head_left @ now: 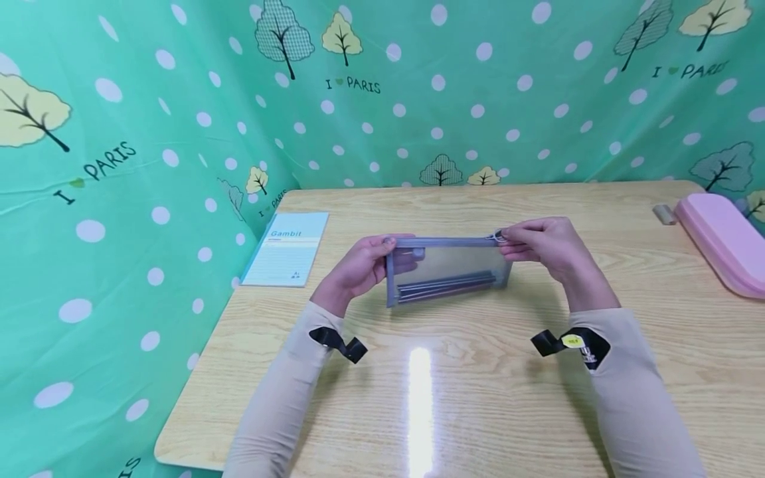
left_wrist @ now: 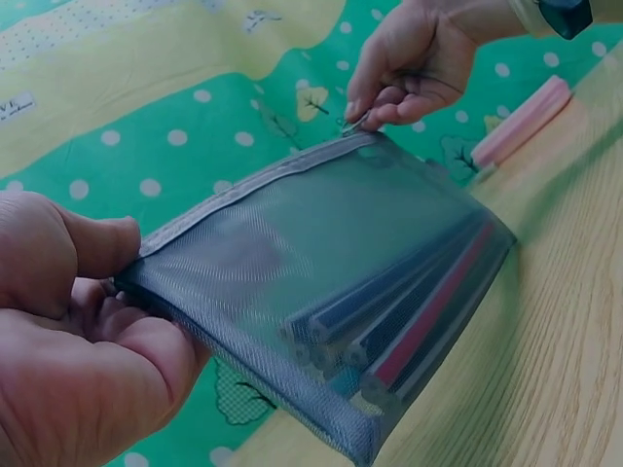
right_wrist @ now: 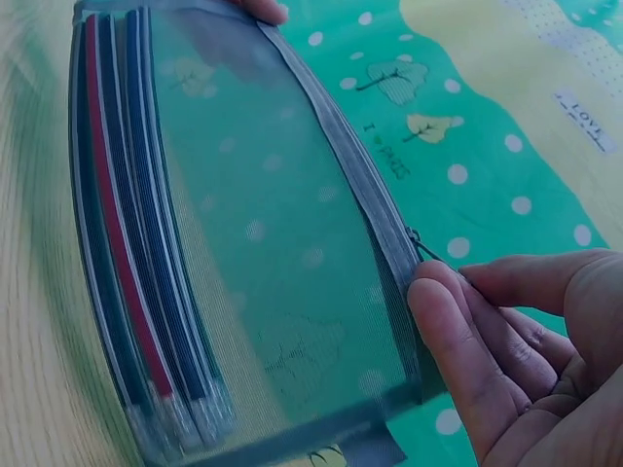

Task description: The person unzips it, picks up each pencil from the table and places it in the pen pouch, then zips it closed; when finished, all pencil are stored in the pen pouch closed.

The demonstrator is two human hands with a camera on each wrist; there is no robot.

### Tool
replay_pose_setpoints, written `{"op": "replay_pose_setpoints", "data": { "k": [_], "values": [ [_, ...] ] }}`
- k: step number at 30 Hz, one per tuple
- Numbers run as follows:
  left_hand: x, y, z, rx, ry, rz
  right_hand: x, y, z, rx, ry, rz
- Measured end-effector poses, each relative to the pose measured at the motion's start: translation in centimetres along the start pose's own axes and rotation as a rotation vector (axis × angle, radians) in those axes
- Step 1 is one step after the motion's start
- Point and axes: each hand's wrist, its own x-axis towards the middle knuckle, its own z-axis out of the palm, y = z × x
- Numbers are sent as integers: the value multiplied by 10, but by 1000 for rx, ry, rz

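A see-through grey mesh zip pouch is held up just over the table, its zipper edge on top. My left hand pinches its top left corner, thumb in front and fingers behind the mesh. At the opposite end my right hand pinches the zipper pull between thumb and fingers. Several slim pens, dark ones and a red one, lie along the pouch's bottom, seen through the mesh. Along the top, the zipper looks closed in the right wrist view.
On the wooden table, a light blue Gambit notebook lies at the left. A pink case and a small grey-brown eraser-like block lie at the far right. A green patterned curtain hangs behind and to the left.
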Motion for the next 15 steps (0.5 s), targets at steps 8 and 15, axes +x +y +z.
{"op": "replay_pose_setpoints", "data": {
  "k": [8, 15],
  "values": [
    [3, -3, -7, 1, 91, -25, -3, -2, -19, -8, 36, -16],
    [2, -1, -10, 26, 158, -63, -5, -2, -38, 34, 11, -14]
  ]
}}
